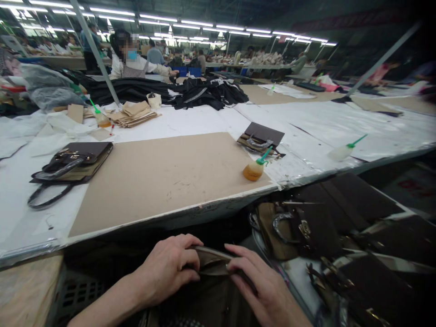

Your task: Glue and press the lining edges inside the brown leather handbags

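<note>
Low in the head view, a dark brown handbag (pixel 207 295) is held in front of me, its mouth partly spread and its lower part lost in shadow. My left hand (pixel 170 268) is closed on the left side of the bag's upper edge, thumb and fingers pinching it. On the other side of the opening, my right hand (pixel 254 281) grips the edge with the thumb hidden. A paler lining shows between the two hands.
A brown board (pixel 163 172) lies on the white table (pixel 211 118). Near it are a left handbag (pixel 78 159), a right handbag (pixel 264 134) and a glue bottle (pixel 254 170). Several bags (pixel 316 227) are piled at my right. Across the table, a masked person (pixel 136 68) stands by black pieces (pixel 204 91).
</note>
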`<state>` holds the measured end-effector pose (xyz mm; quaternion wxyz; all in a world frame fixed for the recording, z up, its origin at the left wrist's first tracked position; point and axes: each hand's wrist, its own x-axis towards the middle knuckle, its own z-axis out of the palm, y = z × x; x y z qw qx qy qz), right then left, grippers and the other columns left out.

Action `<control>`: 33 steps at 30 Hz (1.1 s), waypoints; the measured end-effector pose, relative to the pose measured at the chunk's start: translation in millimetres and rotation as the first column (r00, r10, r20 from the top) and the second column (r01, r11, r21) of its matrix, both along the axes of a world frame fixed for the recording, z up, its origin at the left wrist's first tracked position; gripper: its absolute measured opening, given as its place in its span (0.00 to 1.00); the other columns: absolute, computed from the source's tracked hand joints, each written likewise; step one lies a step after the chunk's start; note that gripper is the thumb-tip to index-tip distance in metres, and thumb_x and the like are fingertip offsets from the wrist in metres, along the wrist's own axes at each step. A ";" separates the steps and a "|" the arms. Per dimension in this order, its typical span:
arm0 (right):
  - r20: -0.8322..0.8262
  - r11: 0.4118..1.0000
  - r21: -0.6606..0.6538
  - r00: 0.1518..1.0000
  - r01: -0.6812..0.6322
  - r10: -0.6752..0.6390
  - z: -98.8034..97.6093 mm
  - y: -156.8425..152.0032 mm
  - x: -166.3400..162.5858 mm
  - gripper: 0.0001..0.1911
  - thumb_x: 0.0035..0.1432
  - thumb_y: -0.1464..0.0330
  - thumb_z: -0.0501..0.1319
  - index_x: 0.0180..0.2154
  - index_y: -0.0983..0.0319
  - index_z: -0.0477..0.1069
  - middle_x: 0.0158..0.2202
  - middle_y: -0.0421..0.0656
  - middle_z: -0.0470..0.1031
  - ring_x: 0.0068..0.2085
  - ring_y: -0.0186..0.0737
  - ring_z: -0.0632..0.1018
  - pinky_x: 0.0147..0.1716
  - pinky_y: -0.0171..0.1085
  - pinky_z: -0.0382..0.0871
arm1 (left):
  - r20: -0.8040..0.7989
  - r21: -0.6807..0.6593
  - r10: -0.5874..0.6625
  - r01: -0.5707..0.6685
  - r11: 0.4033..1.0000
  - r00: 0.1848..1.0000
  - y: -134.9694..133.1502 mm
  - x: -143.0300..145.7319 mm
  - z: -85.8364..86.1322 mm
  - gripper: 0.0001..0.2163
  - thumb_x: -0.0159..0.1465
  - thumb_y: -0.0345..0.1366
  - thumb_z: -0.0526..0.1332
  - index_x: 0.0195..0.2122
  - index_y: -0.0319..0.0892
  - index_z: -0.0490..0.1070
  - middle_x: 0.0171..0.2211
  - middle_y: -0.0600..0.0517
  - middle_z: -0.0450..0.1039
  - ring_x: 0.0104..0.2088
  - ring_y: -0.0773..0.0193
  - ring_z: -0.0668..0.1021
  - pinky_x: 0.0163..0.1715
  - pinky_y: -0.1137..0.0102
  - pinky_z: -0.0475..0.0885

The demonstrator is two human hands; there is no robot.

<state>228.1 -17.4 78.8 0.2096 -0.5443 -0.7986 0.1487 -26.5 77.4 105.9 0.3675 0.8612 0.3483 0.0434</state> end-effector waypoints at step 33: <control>-0.103 0.969 0.230 0.988 -0.091 0.117 1.8 -7.0 -17.9 0.15 0.61 0.82 0.52 0.44 0.61 0.69 0.56 0.52 0.72 0.51 0.44 0.74 0.46 0.40 0.76 | -0.030 -0.178 0.304 -0.304 0.936 0.952 -16.5 22.0 6.0 0.10 0.59 0.35 0.65 0.36 0.47 0.63 0.28 0.60 0.74 0.29 0.65 0.74 0.29 0.73 0.60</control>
